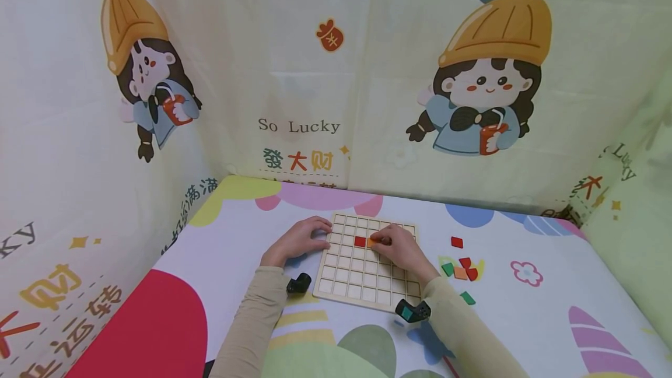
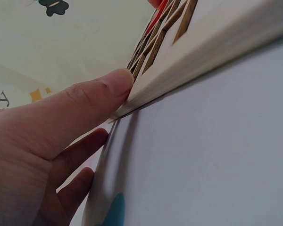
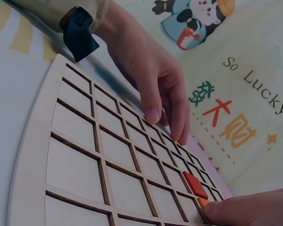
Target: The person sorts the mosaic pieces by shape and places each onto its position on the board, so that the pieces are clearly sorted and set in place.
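Note:
A wooden grid board (image 1: 357, 279) with square cells lies on the table between the hands. One red square tile (image 1: 359, 241) sits in a cell toward the back of the board. Just right of it, the right hand (image 1: 399, 248) pinches an orange tile (image 1: 370, 243) between thumb and fingertips, down at the grid. In the right wrist view the orange tile (image 3: 203, 202) is partly covered by the thumb. The left hand (image 1: 296, 241) rests at the board's left edge; its thumb (image 2: 118, 82) touches the rim, with the fingers loosely extended.
Right of the board lie several loose tiles: a red one (image 1: 457, 242) farther back, a cluster with an orange tile (image 1: 459, 273), and a green one (image 1: 467, 297) nearer. Black wrist cameras (image 1: 298, 283) sit low over the table. Printed cloth (image 1: 383, 133) encloses the back and sides.

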